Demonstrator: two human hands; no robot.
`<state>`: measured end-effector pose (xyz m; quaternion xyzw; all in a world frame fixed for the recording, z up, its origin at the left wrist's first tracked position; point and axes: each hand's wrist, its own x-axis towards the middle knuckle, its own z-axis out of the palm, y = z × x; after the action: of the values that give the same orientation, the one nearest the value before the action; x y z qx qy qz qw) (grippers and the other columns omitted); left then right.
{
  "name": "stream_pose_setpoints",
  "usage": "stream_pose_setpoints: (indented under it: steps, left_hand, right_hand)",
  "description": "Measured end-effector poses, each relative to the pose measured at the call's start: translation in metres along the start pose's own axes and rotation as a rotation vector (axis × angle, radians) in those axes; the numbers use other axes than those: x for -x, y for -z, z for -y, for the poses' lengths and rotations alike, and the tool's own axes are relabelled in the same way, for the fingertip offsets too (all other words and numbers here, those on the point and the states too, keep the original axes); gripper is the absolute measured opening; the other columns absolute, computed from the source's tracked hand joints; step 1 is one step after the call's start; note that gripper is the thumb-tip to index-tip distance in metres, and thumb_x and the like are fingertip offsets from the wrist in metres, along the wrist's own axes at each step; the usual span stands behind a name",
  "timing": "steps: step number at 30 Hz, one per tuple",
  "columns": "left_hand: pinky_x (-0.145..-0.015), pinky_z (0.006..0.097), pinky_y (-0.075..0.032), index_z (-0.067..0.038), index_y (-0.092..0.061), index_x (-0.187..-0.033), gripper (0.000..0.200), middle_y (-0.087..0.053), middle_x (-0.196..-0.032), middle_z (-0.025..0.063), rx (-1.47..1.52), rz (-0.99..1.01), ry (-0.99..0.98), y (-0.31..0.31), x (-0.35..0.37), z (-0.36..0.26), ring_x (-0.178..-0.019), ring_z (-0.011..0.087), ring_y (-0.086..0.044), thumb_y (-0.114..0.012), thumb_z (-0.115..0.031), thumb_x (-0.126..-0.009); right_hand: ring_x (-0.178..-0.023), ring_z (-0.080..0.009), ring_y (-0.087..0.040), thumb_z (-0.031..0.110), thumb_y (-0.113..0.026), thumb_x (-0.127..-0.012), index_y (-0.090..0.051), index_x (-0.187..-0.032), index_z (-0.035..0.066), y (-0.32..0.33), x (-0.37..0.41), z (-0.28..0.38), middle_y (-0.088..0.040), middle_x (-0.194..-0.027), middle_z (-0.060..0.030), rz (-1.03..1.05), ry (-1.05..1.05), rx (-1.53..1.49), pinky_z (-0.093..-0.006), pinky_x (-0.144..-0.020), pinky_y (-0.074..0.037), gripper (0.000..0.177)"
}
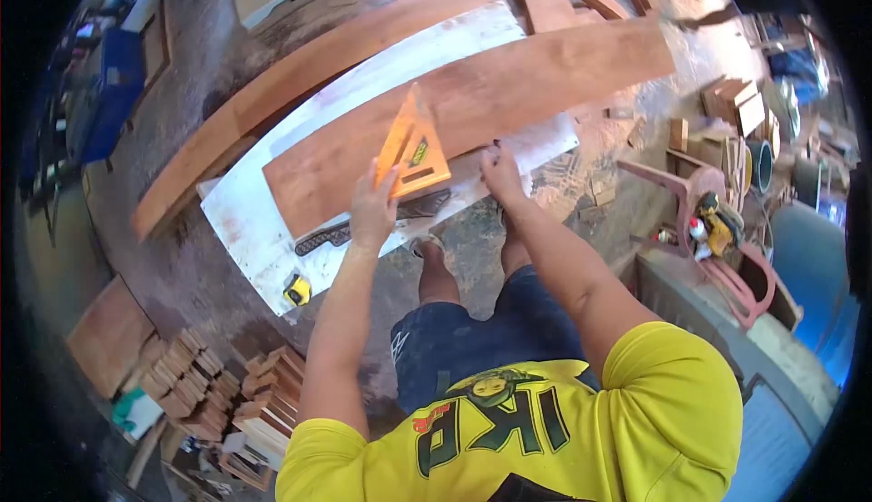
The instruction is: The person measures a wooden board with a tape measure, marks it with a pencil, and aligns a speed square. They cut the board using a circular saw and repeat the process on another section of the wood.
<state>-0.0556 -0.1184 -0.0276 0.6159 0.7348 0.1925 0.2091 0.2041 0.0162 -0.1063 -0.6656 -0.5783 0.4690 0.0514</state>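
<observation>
My left hand (371,209) is closed on the lower left corner of an orange speed square (415,149), tilted over a curved wooden board (472,98). My right hand (501,175) is closed in a pinch near the board's lower edge; a small dark tip shows at its fingers, too small to name. Beneath the board lies a white sheet-like panel (241,220). A long dark tool with a patterned surface (324,238) rests along the board's near edge, partly behind my left hand. A yellow and black tape measure (297,290) sits on the panel's near left corner.
Another long curved board (227,120) lies beyond the panel. Stacked wood blocks (186,379) stand at lower left. To the right are a pink plastic chair (681,198), a yellow power tool (720,225) and a blue drum (817,266). Sawdust and offcuts cover the floor nearby.
</observation>
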Motion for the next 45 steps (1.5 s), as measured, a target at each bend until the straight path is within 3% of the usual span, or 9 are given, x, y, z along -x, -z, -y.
stream_pose_setpoints:
  steps: [6, 7, 9, 13, 20, 25, 32, 40, 45]
  left_hand:
    - [-0.106, 0.0493, -0.036, -0.019, -0.054, -0.133, 0.060, -0.039, -0.145, 0.0174, -0.140, 0.064, -0.035, -0.056, -0.059, -0.046, -0.125, 0.0391, -0.043, -0.072, -0.012, -0.077]
    - [-0.107, 0.0529, -0.033, -0.019, -0.054, -0.133, 0.058, -0.039, -0.145, 0.0172, -0.200, 0.040, -0.058, -0.058, -0.067, -0.055, -0.128, 0.0396, -0.041, -0.072, -0.015, -0.078]
    - [-0.108, 0.0565, -0.030, -0.019, -0.055, -0.133, 0.057, -0.039, -0.145, 0.0170, -0.279, 0.013, -0.085, -0.065, -0.087, -0.067, -0.131, 0.0401, -0.039, -0.072, -0.018, -0.079]
    - [-0.111, 0.0613, -0.019, -0.020, -0.058, -0.130, 0.055, -0.039, -0.146, 0.0178, -0.188, 0.033, -0.057, -0.083, -0.108, -0.093, -0.138, 0.0412, -0.030, -0.074, -0.026, -0.078]
    - [-0.111, 0.0655, -0.016, -0.018, -0.063, -0.122, 0.052, -0.037, -0.148, 0.0180, -0.181, 0.096, 0.002, -0.120, -0.144, -0.160, -0.140, 0.0433, -0.028, -0.077, -0.030, -0.073]
    - [-0.109, 0.0687, -0.012, -0.010, -0.062, -0.087, 0.036, -0.037, -0.148, 0.0189, -0.084, 0.061, -0.049, -0.141, -0.160, -0.189, -0.142, 0.0451, -0.024, -0.085, -0.026, -0.064]
    - [-0.109, 0.0674, -0.011, -0.014, -0.059, -0.088, 0.038, -0.037, -0.148, 0.0168, -0.095, -0.034, -0.066, -0.150, -0.178, -0.180, -0.139, 0.0430, -0.029, -0.084, -0.029, -0.063]
    - [-0.111, 0.0624, -0.011, -0.012, -0.036, -0.146, 0.102, -0.029, -0.153, 0.0183, -0.317, 0.007, -0.083, -0.147, -0.191, -0.170, -0.143, 0.0346, -0.025, -0.079, -0.050, -0.061]
    - [-0.112, 0.0619, -0.011, -0.012, -0.037, -0.146, 0.102, -0.027, -0.154, 0.0179, -0.343, 0.050, -0.047, -0.142, -0.195, -0.178, -0.144, 0.0336, -0.024, -0.077, -0.052, -0.061]
  right_hand:
    - [-0.109, -0.0294, -0.055, 0.050, -0.070, -0.084, -0.047, -0.124, -0.006, 0.116, -0.106, -0.044, -0.056, -0.124, -0.0166, -0.856, -0.092, -0.670, -0.0372, -0.099, -0.044, 0.073]
    - [-0.109, -0.0294, -0.055, 0.050, -0.070, -0.084, -0.047, -0.124, -0.006, 0.127, -0.128, -0.053, -0.056, -0.124, -0.0166, -0.852, -0.112, -0.686, -0.0372, -0.099, -0.044, 0.073]
    - [-0.111, -0.0296, -0.055, 0.050, -0.074, -0.081, -0.046, -0.125, -0.006, 0.157, -0.162, -0.055, -0.053, -0.127, -0.0163, -0.326, -0.047, -1.269, -0.0387, -0.097, -0.046, 0.076]
    - [-0.109, -0.0271, -0.056, 0.042, -0.075, -0.083, -0.048, -0.121, -0.008, 0.192, -0.146, -0.005, -0.055, -0.126, -0.0150, -0.398, -0.377, -1.235, -0.0447, -0.086, -0.053, 0.069]
    - [-0.094, -0.0225, -0.062, 0.039, -0.074, -0.085, -0.057, -0.111, -0.007, 0.239, -0.221, -0.050, -0.064, -0.111, -0.0143, -0.552, -0.237, -1.263, -0.0357, -0.083, -0.055, 0.055]
    - [-0.094, -0.0205, -0.062, 0.038, -0.074, -0.085, -0.058, -0.109, -0.006, 0.274, -0.229, -0.044, -0.064, -0.109, -0.0130, -0.675, -0.277, -1.363, -0.0338, -0.082, -0.054, 0.052]
    - [-0.094, -0.0208, -0.062, 0.038, -0.074, -0.085, -0.060, -0.106, -0.002, 0.264, -0.241, -0.051, -0.064, -0.106, -0.0113, -0.684, -0.306, -1.440, -0.0353, -0.082, -0.054, 0.048]
    - [-0.097, -0.0221, -0.061, 0.039, -0.073, -0.086, -0.053, -0.114, -0.003, 0.267, -0.233, -0.043, -0.062, -0.112, -0.0125, -0.611, -0.335, -1.508, -0.0358, -0.084, -0.055, 0.054]
    - [-0.101, -0.0231, -0.061, 0.040, -0.070, -0.087, -0.052, -0.116, -0.004, 0.270, -0.240, -0.050, -0.060, -0.115, -0.0139, -0.583, -0.301, -1.510, -0.0364, -0.087, -0.054, 0.055]
